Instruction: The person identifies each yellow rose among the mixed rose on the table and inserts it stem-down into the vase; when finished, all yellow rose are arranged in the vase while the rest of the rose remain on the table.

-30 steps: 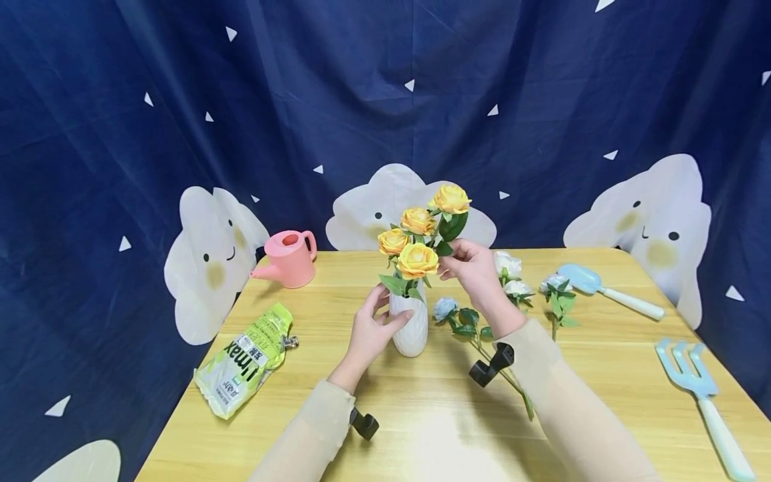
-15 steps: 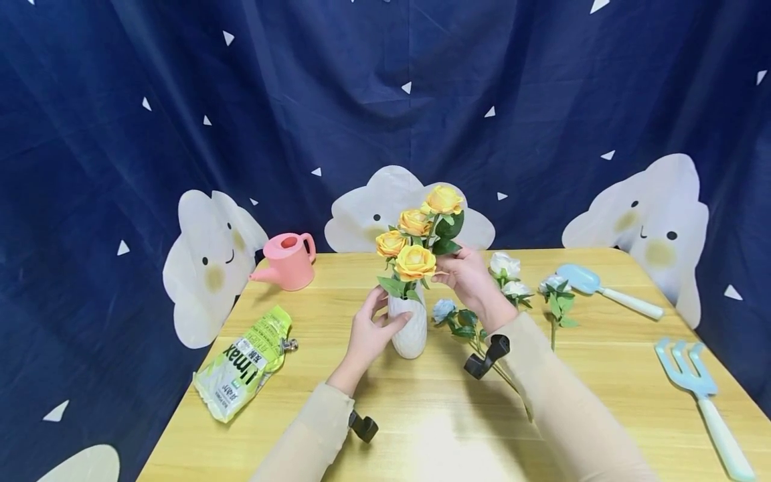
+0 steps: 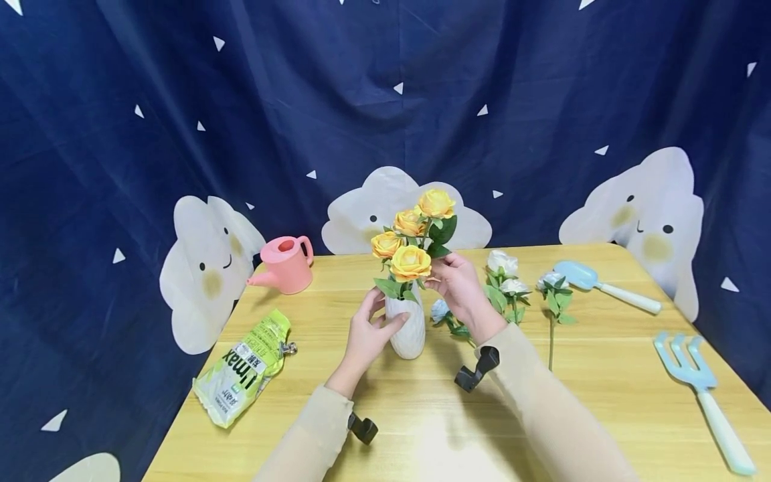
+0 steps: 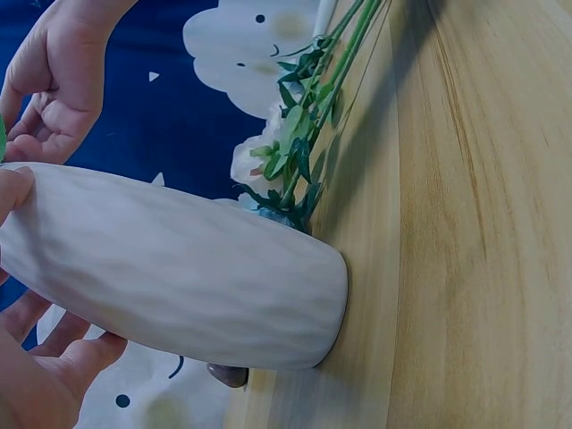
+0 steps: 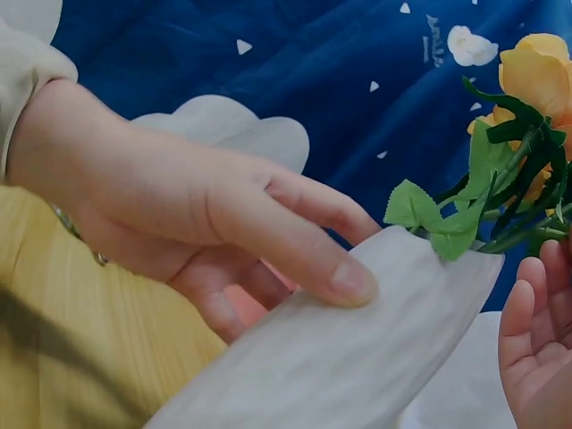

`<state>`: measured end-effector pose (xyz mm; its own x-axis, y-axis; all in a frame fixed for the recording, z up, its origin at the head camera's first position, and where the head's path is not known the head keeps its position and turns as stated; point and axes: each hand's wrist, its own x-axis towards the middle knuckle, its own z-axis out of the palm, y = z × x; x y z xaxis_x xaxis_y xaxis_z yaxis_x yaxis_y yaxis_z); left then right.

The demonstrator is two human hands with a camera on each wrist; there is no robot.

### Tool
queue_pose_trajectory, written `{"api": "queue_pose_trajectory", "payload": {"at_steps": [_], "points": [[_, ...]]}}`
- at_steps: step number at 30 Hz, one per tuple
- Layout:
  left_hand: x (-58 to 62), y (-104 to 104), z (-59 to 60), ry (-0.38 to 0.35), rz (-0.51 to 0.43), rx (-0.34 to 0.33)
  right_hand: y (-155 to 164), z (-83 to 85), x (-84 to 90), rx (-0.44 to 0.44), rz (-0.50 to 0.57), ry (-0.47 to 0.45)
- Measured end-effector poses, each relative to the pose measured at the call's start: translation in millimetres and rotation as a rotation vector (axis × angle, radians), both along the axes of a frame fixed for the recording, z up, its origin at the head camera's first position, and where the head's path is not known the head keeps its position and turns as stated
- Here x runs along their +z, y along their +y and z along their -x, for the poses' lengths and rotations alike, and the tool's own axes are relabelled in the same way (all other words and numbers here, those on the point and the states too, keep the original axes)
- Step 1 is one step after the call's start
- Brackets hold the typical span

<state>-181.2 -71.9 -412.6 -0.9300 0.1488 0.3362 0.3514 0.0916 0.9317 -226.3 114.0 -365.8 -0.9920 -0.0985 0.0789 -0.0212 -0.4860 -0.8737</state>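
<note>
Currently the yellow roses (image 3: pixel 415 241) stand in the white vase (image 3: pixel 406 327) near the bench's (image 3: pixel 421 428) middle, stems already down the neck, so the placing looks mostly done; what seems left is settling the bunch and the pale roses (image 3: pixel 504 280) lying loose just right of the vase. Left hand (image 3: pixel 365 335) wraps the vase body, fingers (image 5: pixel 304 241) curled on it, thumb pressed on its side. Right hand (image 3: pixel 460 288) sits at the stems just above the vase mouth, fingers curled round them. Farther out: pink watering can (image 3: pixel 284 264) toward back-left edge, green pouch (image 3: pixel 243 367) at left edge, blue scoop (image 3: pixel 596 284) and blue fork (image 3: pixel 701 395) along right edge.
</note>
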Motion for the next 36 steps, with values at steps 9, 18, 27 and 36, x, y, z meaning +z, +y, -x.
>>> {"api": "queue_pose_trajectory", "payload": {"at_steps": [9, 18, 27, 36], "points": [[1.0, 0, -0.9, -0.005, 0.002, 0.015, 1, -7.4, -5.5, -0.075, -0.054, 0.104], [-0.3, -2, -0.4, -0.008, 0.001, 0.017, -16, -18.9, -15.1, -0.184, 0.061, 0.103], [-1.3, 0, 0.0, 0.003, 0.0, 0.019, -18, -20.1, -23.7, -0.214, 0.021, 0.096], [1.0, 0, -1.2, 0.011, -0.01, 0.017, -20, -19.9, -26.5, -0.224, -0.069, 0.095]]}}
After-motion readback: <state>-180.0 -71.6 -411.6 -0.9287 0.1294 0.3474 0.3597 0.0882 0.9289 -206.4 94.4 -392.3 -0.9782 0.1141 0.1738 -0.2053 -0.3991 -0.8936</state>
